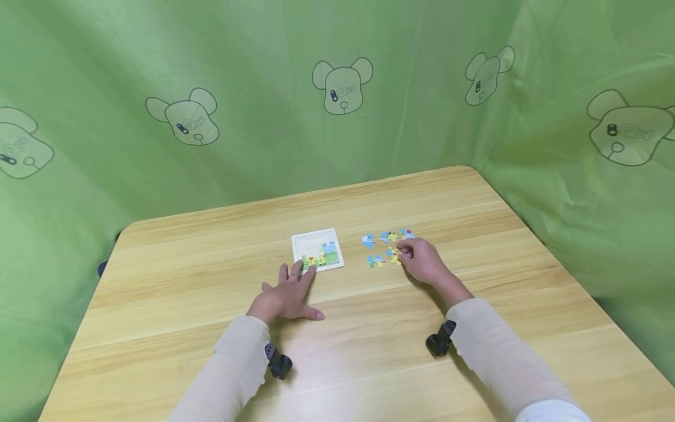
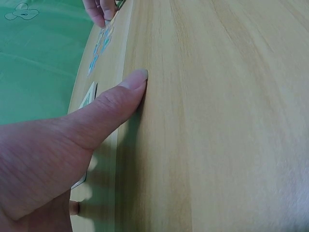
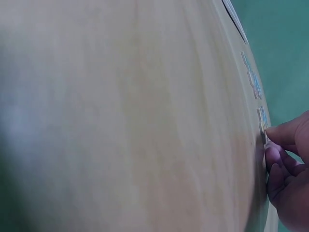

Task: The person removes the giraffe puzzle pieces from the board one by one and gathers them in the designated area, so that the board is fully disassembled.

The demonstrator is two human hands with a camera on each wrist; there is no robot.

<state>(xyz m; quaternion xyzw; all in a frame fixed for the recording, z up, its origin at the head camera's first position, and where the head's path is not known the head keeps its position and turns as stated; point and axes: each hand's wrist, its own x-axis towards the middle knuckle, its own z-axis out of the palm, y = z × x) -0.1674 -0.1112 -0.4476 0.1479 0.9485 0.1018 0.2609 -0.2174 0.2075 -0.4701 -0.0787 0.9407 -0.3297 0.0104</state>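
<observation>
A small white-rimmed jigsaw tray (image 1: 340, 255) lies on the table, its lower and right parts filled with green, yellow and blue pieces and its upper left part bare white. My left hand (image 1: 287, 297) rests with spread fingers at the tray's near edge, two fingertips on the rim. In the left wrist view its thumb (image 2: 113, 104) reaches out straight over the wood. My right hand (image 1: 426, 262) pinches at a yellow and blue puzzle piece (image 1: 392, 255) between thumb and curled forefinger. The other right-hand fingers are folded beneath, as the right wrist view shows.
Several loose puzzle pieces lie right of the tray: a blue one (image 1: 368, 241), a yellow and blue pair (image 1: 390, 237), one with a red spot (image 1: 406, 233) and a green and blue one (image 1: 376, 261). Green curtains (image 1: 253, 135) hang behind the wooden table (image 1: 211, 293).
</observation>
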